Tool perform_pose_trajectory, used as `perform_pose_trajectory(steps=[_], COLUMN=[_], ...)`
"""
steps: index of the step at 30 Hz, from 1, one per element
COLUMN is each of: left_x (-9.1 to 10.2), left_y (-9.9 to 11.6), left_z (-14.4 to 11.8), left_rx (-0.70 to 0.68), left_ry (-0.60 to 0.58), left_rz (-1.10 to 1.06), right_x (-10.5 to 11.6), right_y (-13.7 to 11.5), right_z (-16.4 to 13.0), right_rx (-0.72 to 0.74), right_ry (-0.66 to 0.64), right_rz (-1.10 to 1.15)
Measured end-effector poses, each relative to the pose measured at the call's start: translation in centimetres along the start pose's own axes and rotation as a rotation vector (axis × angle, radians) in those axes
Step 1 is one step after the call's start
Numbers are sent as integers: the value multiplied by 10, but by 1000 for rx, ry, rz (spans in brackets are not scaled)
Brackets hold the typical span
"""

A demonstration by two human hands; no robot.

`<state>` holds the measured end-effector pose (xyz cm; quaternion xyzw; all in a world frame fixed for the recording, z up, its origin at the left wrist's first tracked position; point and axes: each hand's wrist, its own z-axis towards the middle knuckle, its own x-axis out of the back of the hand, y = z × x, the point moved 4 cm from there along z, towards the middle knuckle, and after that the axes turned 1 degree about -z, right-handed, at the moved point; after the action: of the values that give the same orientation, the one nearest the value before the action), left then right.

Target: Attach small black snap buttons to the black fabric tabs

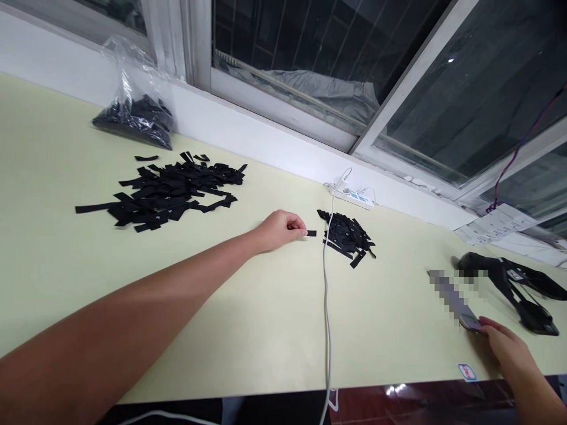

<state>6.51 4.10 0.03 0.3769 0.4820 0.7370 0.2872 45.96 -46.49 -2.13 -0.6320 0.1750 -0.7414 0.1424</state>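
Observation:
My left hand point(280, 230) is closed in a pinch on a short black fabric strip point(312, 234), just above the table. The strip's free end points right, at a small heap of black strips point(348, 233) with a white cable crossing over its left part. A larger, spread-out heap of similar black strips point(170, 192) lies left of the hand. At the far right, my right hand point(505, 342) grips the near end of a flat, thin phone point(469, 319), tilted and partly pixelated. The fingers beneath the phone are hidden.
Behind the larger heap stands a clear plastic bag point(133, 118) holding black pieces. The white cable point(326, 307) runs from a power strip point(354, 195) over the table's front edge. Black strapped gear point(514, 283) and a small label point(466, 372) lie at right.

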Motion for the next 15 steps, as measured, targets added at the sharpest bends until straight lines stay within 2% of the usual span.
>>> perform_pose_trajectory(steps=[5, 9, 11, 13, 15], left_x=[1, 1, 1, 1, 1], left_y=[-2, -1, 0, 1, 2], left_z=[1, 0, 0, 0, -1], left_rx=[11, 10, 13, 20, 26], left_ry=[-5, -11, -8, -5, -3], left_rz=[-13, -20, -20, -26, -31], right_x=[-3, -2, -1, 0, -1], right_y=[3, -6, -9, -12, -17], right_z=[-2, -10, -14, -17, -18], right_rx=[-92, -156, -163, -117, 13], right_ry=[-103, -97, -51, 5, 27], right_rz=[-25, -42, 4, 69, 107])
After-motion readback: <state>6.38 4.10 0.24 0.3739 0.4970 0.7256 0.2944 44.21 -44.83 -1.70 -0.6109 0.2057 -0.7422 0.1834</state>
